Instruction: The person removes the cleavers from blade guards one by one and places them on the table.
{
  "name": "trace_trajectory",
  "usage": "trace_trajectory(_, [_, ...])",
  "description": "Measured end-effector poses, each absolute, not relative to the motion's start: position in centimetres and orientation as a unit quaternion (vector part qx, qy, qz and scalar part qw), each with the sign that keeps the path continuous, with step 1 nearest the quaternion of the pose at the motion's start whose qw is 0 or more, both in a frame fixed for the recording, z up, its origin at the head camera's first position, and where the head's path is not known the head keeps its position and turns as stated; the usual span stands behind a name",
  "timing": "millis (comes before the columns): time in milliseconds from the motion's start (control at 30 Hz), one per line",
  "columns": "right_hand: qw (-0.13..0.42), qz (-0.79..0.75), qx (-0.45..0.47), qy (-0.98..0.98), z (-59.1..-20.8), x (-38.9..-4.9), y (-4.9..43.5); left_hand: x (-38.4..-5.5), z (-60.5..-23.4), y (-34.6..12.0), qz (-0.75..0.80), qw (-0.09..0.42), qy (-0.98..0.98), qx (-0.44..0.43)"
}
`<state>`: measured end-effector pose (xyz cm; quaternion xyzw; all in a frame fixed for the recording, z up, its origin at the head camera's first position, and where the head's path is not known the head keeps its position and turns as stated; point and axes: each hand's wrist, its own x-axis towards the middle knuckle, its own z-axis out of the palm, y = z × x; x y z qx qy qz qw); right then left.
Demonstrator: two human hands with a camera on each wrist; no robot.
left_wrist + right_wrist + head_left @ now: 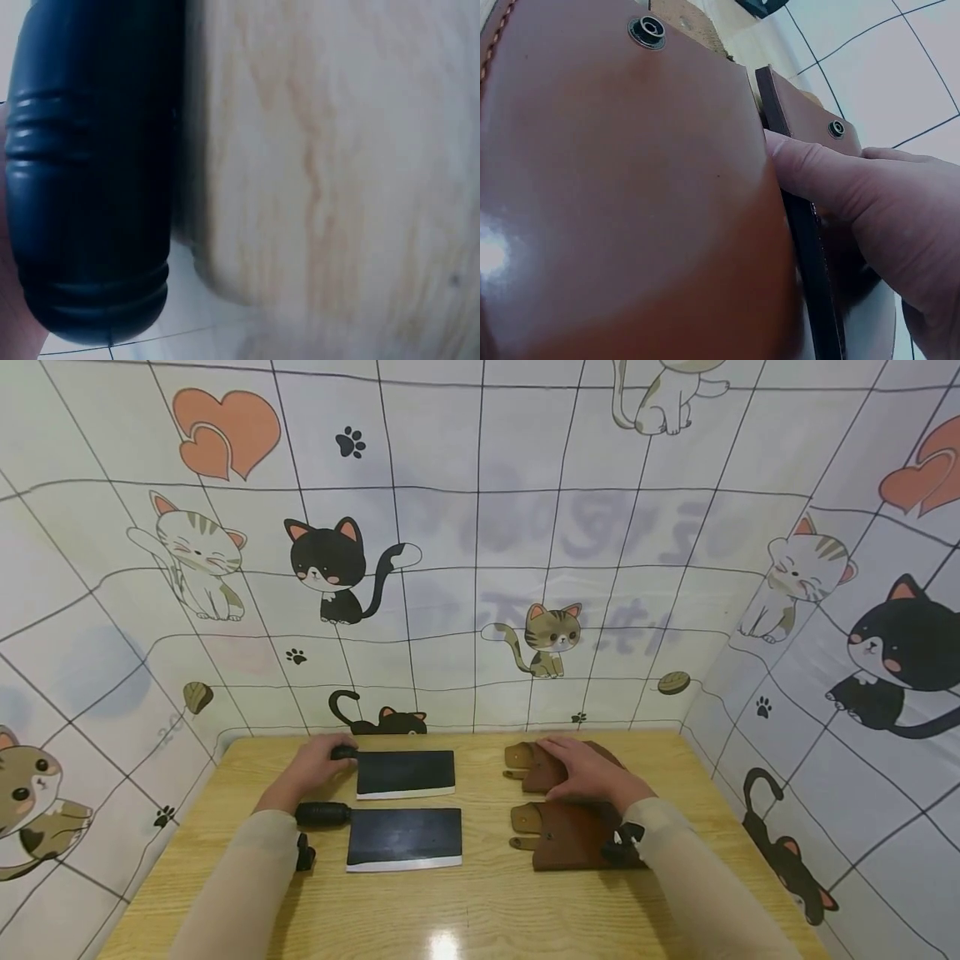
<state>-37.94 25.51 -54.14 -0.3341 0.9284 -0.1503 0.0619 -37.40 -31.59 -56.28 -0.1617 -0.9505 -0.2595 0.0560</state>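
Two cleavers with black handles and dark blades lie on the table, blades to the right: a far cleaver [406, 772] and a near cleaver [405, 837]. My left hand [309, 768] grips the far one's handle, which it mostly hides. The near one's ribbed handle [94, 210] fills the left side of the left wrist view. At the right lie two brown leather sheaths with straps, a far sheath [538, 772] and a near sheath [566, 843]. My right hand [588, 768] holds the far sheath from above, thumb at its near edge.
The wooden table [465, 914] ends at a back wall covered in a cat-print sheet [442, 677], which also hangs along both sides. A strip of bare wood separates the blades from the sheaths. Metal snap studs [646, 32] show on the leather.
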Motion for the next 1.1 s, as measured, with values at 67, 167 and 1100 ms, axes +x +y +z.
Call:
trace_trajectory(67, [0.074,-0.153,-0.331,0.928,-54.2,-38.2,25.4,-37.4,-56.3,-31.7,-0.258,0.054,-0.951,-0.162])
trace_trajectory(167, [0.091,-0.154,-0.327,0.928,-54.4,-38.7,25.3,-37.5,-56.4,-31.8,-0.255,0.052,-0.952,-0.164])
trace_trajectory(1100, [0.125,-0.176,-0.323,0.922,-52.7,-38.9,24.8,-37.0,-55.4,-31.1,-0.218,0.031,-0.966,-0.133])
